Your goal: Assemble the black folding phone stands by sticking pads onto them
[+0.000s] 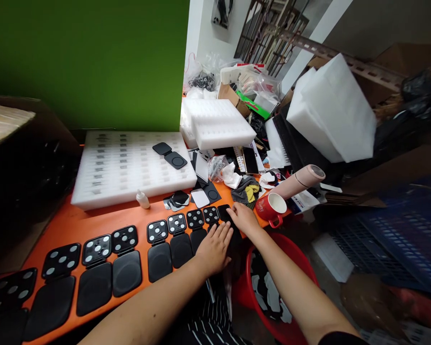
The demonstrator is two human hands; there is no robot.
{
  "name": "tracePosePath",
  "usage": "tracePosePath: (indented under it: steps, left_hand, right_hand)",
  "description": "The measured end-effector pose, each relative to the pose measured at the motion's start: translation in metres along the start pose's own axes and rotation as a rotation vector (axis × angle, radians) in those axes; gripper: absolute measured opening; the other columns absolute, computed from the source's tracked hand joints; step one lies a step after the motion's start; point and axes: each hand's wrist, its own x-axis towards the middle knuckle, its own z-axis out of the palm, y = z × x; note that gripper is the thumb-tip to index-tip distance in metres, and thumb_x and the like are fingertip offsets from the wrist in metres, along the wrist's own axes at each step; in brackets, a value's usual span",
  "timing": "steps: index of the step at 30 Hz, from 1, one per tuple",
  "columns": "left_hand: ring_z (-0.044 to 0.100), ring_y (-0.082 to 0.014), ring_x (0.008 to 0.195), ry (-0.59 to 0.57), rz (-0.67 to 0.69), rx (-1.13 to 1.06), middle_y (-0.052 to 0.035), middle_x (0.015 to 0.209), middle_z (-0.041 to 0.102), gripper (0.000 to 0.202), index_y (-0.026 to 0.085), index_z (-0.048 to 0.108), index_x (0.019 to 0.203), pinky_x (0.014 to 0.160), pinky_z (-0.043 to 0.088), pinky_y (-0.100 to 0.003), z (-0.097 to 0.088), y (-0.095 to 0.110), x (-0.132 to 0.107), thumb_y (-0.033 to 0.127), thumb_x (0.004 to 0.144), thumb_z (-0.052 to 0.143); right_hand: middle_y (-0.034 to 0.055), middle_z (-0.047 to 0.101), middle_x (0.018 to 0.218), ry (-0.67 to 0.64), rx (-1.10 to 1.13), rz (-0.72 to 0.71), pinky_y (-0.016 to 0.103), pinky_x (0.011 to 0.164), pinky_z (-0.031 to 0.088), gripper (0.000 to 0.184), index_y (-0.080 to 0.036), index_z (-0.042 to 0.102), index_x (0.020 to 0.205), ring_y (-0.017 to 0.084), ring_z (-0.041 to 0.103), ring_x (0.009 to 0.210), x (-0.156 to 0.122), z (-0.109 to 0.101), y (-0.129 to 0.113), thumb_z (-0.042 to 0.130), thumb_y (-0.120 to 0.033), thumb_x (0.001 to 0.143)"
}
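Note:
My left hand (215,247) lies palm down with its fingers stretched out, over the lower panels at the right end of a row of black folding pads. A thin silver rod (210,291) sticks out below this hand; whether the hand holds it I cannot tell. My right hand (243,219) has its fingers together at the right edge of the last black folding pad (224,212), gripping its upper panel; the thumb is mostly hidden. Other pads stretch leftwards, such as an unfolded pad (127,258), their upper panels bearing silvery round discs.
Behind the row stand a small white bottle (142,199) and a white foam tray (132,177) carrying an unfolded pad (170,155). At right are a grey-yellow cloth (246,190), red mug (271,207) and pink flask (300,181). A red bucket (301,258) with scraps stands below the table edge.

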Motion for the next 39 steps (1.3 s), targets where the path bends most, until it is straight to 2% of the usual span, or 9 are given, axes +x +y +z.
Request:
tracePosePath:
  steps: [3,6,10,15,19,22,26,33,39]
  left_hand:
    - [0.020,-0.0294,0.138,-0.002,0.010,-0.002,-0.0175,0.149,0.027,0.075,0.007,0.030,0.140,0.111,0.014,-0.045,0.001,0.000,0.000,0.052,0.082,0.045]
    - [0.023,-0.0302,0.137,-0.013,0.024,-0.005,-0.0176,0.145,0.036,0.071,0.007,0.036,0.137,0.111,0.012,-0.047,0.001,-0.001,0.000,0.051,0.082,0.045]
    - [0.021,-0.0317,0.138,-0.024,0.037,-0.017,-0.0208,0.145,0.033,0.074,0.003,0.035,0.137,0.111,0.012,-0.047,0.000,-0.002,0.000,0.051,0.082,0.045]
    - [0.018,-0.0326,0.138,-0.035,0.047,-0.039,-0.0210,0.147,0.030,0.075,0.003,0.033,0.138,0.112,0.011,-0.048,-0.001,-0.002,-0.001,0.049,0.081,0.046]
    - [0.018,-0.0335,0.138,-0.031,0.028,-0.050,-0.0220,0.147,0.027,0.083,0.001,0.029,0.140,0.111,0.012,-0.048,-0.003,0.000,0.002,0.053,0.078,0.049]
    - [0.022,-0.0328,0.137,-0.014,0.005,-0.053,-0.0205,0.148,0.027,0.087,0.002,0.029,0.140,0.110,0.016,-0.049,-0.007,0.002,0.004,0.058,0.076,0.049]
    - [0.018,-0.0289,0.139,0.042,0.010,-0.055,-0.0156,0.151,0.022,0.081,0.007,0.028,0.141,0.111,0.016,-0.045,-0.016,0.003,-0.009,0.058,0.080,0.043]
    - [0.018,-0.0275,0.139,0.093,-0.040,-0.089,-0.0134,0.151,0.024,0.069,0.011,0.028,0.142,0.112,0.010,-0.044,-0.006,-0.007,-0.054,0.050,0.086,0.038]
    - [0.019,-0.0267,0.139,0.067,-0.036,-0.133,-0.0140,0.149,0.028,0.073,0.010,0.025,0.143,0.112,0.013,-0.043,0.002,-0.020,-0.064,0.051,0.084,0.041]
  right_hand:
    - [0.0101,0.065,0.111,-0.036,0.044,-0.208,0.034,0.093,0.040,0.028,-0.019,0.066,0.099,0.021,0.057,0.107,-0.022,0.004,-0.002,0.040,-0.029,0.090]
    - [0.0077,0.056,0.129,-0.121,0.061,-0.286,0.039,0.105,0.033,0.037,-0.020,0.061,0.117,0.020,0.048,0.122,-0.035,0.010,-0.003,0.036,-0.031,0.092]
    - [0.0052,0.052,0.132,-0.161,-0.017,-0.224,0.044,0.107,0.029,0.040,-0.022,0.057,0.123,0.020,0.045,0.125,-0.034,0.018,-0.004,0.031,-0.028,0.094]
    - [0.0051,0.049,0.135,-0.115,-0.034,-0.195,0.042,0.108,0.029,0.039,-0.022,0.056,0.125,0.020,0.043,0.127,-0.030,0.020,-0.007,0.033,-0.026,0.093]
    - [0.0045,0.062,0.121,-0.175,0.007,-0.143,0.034,0.098,0.040,0.033,-0.023,0.067,0.109,0.021,0.056,0.114,-0.014,0.004,-0.018,0.041,-0.030,0.091]
    - [0.0047,0.070,0.104,-0.157,0.003,-0.124,0.031,0.085,0.045,0.028,-0.023,0.071,0.098,0.022,0.063,0.097,0.011,-0.009,-0.033,0.046,-0.033,0.089]
    - [0.0088,0.068,0.103,-0.098,-0.018,-0.130,0.030,0.082,0.043,0.027,-0.019,0.068,0.100,0.022,0.061,0.095,0.044,-0.012,-0.061,0.047,-0.029,0.088]
    - [0.0060,0.065,0.109,-0.164,-0.013,-0.289,0.026,0.088,0.039,0.026,-0.020,0.066,0.104,0.018,0.057,0.102,0.061,0.009,-0.125,0.049,-0.030,0.088]
    - [0.0135,0.061,0.111,-0.214,-0.093,-0.277,0.033,0.087,0.040,0.037,-0.015,0.063,0.108,0.026,0.054,0.106,0.068,0.027,-0.161,0.059,-0.039,0.080]
